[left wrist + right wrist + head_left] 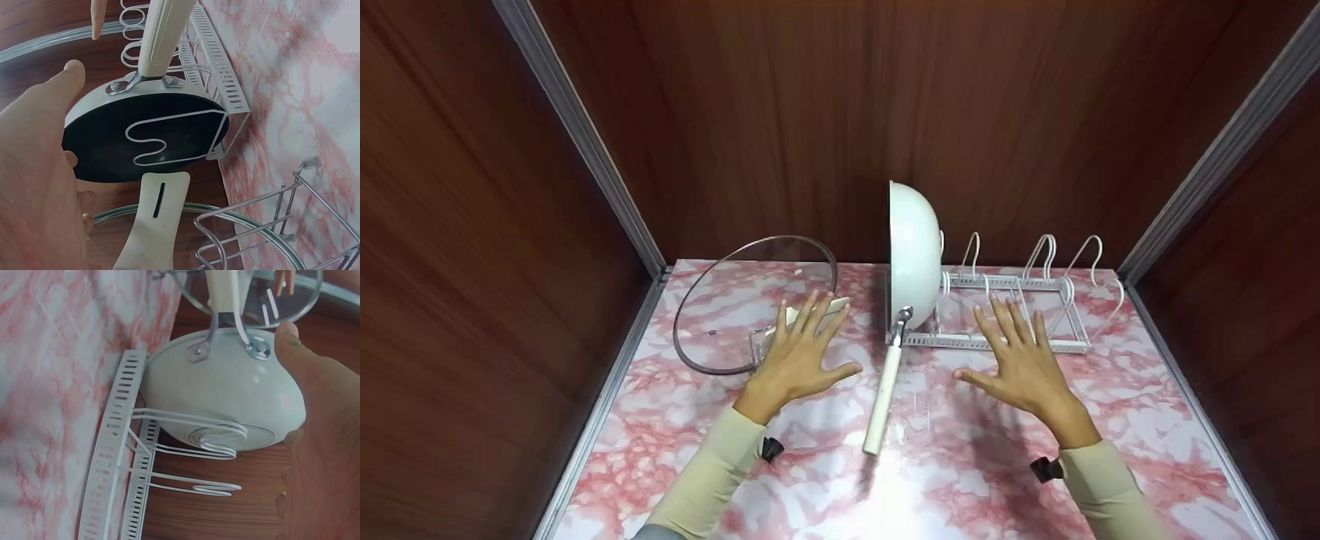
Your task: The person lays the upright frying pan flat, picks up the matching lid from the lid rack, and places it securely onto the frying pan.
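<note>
A white pan (915, 255) with a dark inside (107, 138) stands on edge in the left end of a white wire rack (990, 343). Its cream handle (883, 401) points toward me. Fingers spread and holding nothing, my left hand (799, 364) hovers left of that handle. It partly covers a cream slotted spatula (154, 225) and a chrome wire stand (332, 205). A round glass lid (681, 352) stands upright there too. On the other side, my right hand (1024, 371) is also spread and holds nothing, in front of the rack.
The tabletop (660, 442) has a red and white marbled pattern. Brown wood-grain panels (750, 150) enclose it at the back and both sides, with grey metal strips (607, 172) along the corners. Curved wire dividers (1046, 255) rise from the rack's right part.
</note>
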{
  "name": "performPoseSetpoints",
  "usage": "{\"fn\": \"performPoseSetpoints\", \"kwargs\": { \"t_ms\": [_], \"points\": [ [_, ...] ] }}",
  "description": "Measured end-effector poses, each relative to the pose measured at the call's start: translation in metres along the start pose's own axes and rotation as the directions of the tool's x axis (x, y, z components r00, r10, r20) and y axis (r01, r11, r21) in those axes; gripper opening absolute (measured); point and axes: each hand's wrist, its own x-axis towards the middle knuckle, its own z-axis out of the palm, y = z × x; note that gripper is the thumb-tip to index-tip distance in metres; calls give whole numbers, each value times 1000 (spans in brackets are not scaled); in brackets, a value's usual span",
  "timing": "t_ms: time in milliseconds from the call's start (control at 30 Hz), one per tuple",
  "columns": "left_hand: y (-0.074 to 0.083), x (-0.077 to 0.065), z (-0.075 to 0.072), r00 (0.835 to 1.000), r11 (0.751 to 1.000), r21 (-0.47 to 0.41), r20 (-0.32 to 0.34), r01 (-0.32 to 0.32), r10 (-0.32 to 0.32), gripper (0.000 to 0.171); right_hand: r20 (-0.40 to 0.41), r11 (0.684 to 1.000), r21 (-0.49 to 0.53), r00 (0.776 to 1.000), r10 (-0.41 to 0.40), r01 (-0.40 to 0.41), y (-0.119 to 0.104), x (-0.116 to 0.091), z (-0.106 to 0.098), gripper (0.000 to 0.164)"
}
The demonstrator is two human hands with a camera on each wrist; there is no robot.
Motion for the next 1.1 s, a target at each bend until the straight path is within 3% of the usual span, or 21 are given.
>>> {"fn": "performPoseSetpoints", "kwargs": {
  "t_ms": [600,800,1100],
  "points": [
    [3,1,0,1000,1000,18,-13,-11,11,94,-8,1000,7,1000,-16,16,-6,3,-2,109],
    [3,1,2,999,999,20,-41,-30,31,93,-93,999,39,995,-26,29,-8,7,-2,105],
    [6,2,5,994,997,-46,-91,-61,57,84,-236,997,60,971,-38,53,-13,9,1,94]
  ]
}}
